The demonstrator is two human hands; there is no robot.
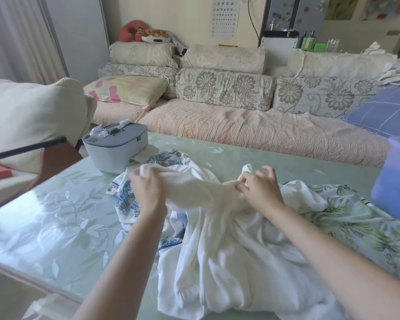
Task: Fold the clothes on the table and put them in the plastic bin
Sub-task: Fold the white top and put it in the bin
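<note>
A white garment [208,241] lies crumpled over a pile of clothes on the glass-topped table [56,218]. My left hand [146,188] grips its top edge on the left, and my right hand [259,188] pinches the same edge on the right, thumb and forefinger closed, other fingers raised. The cloth is stretched between both hands. Under it lie a blue-patterned white garment [125,199] on the left and a green leaf-print garment [346,218] on the right. A purple-blue plastic bin [395,181] stands at the table's right edge, partly out of view.
A grey lidded box [116,146] stands at the table's far left. A chair with a cream cushion [32,116] sits left of the table. Beyond the table runs a floral sofa [229,112] with pillows and a blue checked cushion [388,112].
</note>
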